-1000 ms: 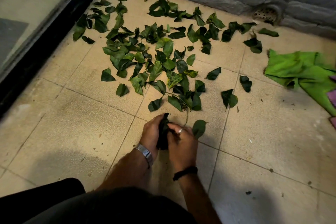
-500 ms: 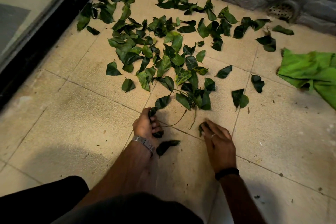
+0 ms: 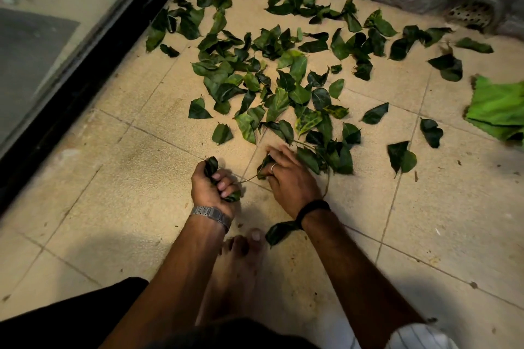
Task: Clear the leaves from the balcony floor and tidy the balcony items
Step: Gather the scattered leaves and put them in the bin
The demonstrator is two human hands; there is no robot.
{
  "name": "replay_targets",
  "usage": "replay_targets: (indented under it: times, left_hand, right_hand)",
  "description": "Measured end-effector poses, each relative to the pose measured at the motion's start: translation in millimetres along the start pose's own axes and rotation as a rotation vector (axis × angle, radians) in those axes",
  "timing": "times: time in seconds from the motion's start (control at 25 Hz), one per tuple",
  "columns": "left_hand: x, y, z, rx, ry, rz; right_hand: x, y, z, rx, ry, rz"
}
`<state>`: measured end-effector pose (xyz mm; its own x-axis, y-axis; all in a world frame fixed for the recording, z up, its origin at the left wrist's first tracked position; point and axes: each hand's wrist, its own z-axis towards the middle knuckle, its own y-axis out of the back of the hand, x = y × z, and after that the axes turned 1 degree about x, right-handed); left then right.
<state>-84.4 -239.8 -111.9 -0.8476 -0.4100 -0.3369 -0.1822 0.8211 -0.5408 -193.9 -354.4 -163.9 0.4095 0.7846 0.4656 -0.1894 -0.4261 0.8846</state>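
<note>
Fingers of my left hand (image 3: pixel 212 193) are curled tight into a fist around a crumpled bunch of leaves (image 3: pixel 211 165), which pokes out top and bottom. My right hand (image 3: pixel 289 178) is half open, its fingertips (image 3: pixel 279 151) pinching at a leaf on a thin stem (image 3: pixel 249 178) that runs across the floor (image 3: pixel 113 207) between my two hands. One stray leaf (image 3: pixel 279 231) lies nearer me, just under my right wrist and beside my bare foot (image 3: pixel 241 258).

I judge I am mid-gather: picking by hand, stuffing each catch into the left fist. That fist looks nearly full, so the next move calls for lifting this stem, then emptying somewhere. I see no bin, bag or other container.

Beyond my hands the main scatter of leaves (image 3: pixel 283 73) spreads thickly toward the far wall, reaching the door track (image 3: pixel 93 71) at the floor's left edge and the drain (image 3: pixel 470 13) in the far right corner. A green cloth (image 3: pixel 499 105) lies at the right edge.
</note>
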Motion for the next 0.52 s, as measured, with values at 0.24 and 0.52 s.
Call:
replay_targets:
  times: [0.24, 0.52]
  left_hand:
    - [-13.2, 14.3, -5.5, -0.034, -0.011, -0.022]
    - [-27.1, 26.8, -4.5, -0.054, -0.023, -0.083]
  right_hand:
    - [-10.5, 11.0, -19.9, -0.066, -0.008, 0.089]
    - [-0.6, 1.8, -121.8, 0.048, 0.124, 0.150]
